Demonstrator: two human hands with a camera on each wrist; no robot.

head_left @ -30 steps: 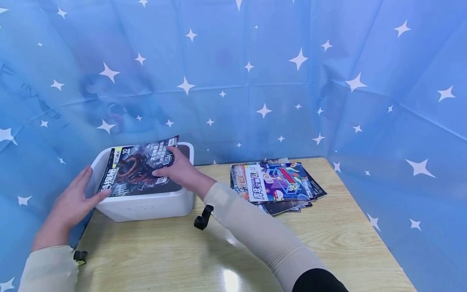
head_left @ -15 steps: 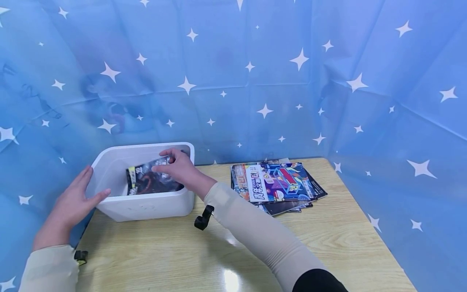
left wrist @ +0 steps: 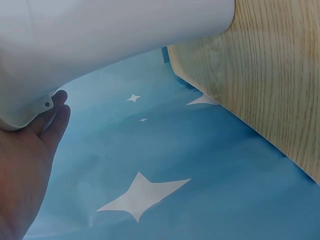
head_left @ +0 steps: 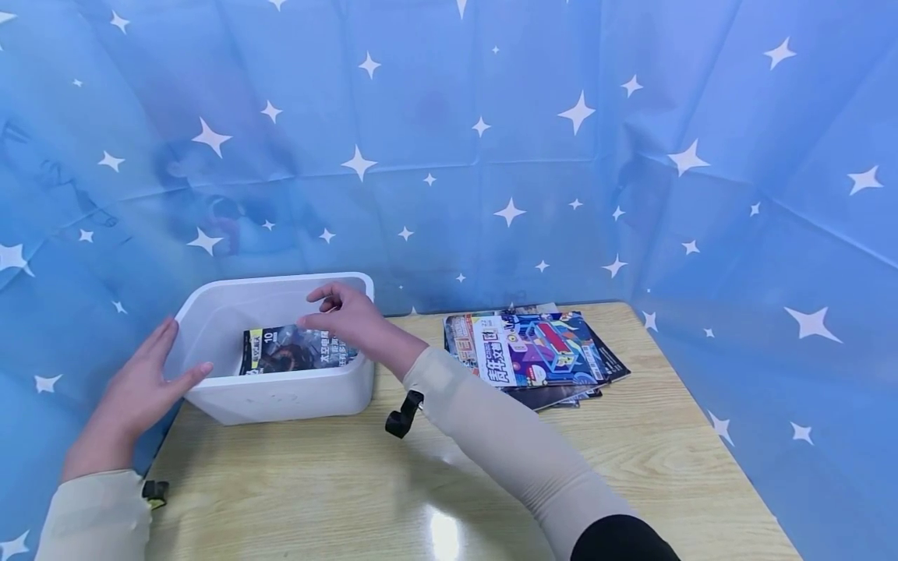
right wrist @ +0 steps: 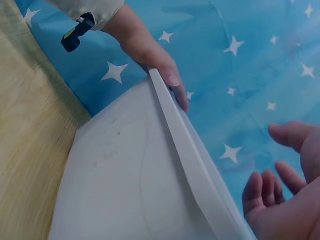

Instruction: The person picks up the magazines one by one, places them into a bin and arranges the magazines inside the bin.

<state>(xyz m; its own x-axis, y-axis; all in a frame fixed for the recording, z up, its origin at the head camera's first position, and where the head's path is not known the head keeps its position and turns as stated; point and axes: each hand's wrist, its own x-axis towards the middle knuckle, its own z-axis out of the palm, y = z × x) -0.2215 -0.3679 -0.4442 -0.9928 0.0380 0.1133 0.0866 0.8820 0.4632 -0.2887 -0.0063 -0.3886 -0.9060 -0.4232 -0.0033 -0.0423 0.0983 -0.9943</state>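
Note:
A white plastic bin point(head_left: 281, 401) stands at the left end of the wooden table. My left hand point(head_left: 143, 386) holds its near left corner, thumb on the front rim and fingers along the left side. Inside lies a dark magazine point(head_left: 289, 354) with a yellow strip and white lettering; the front wall hides its lower part. Over the bin's right side, my right hand point(head_left: 358, 321) has let its fingers curl loosely, with nothing between them. The right wrist view shows that right hand point(right wrist: 290, 200) beside the bin's rim point(right wrist: 185, 150), thumb and fingertips apart.
A loose pile of magazines point(head_left: 540, 351) lies at the table's back right, a colourful cover on top. Blue star-printed cloth point(head_left: 449, 156) hangs behind and around the wooden table point(head_left: 316, 483). The bin sits close to the table's left edge.
My right hand has lowered the dark magazine from the rim into the bin and let go, then drawn slightly right. My left hand has kept its place on the corner.

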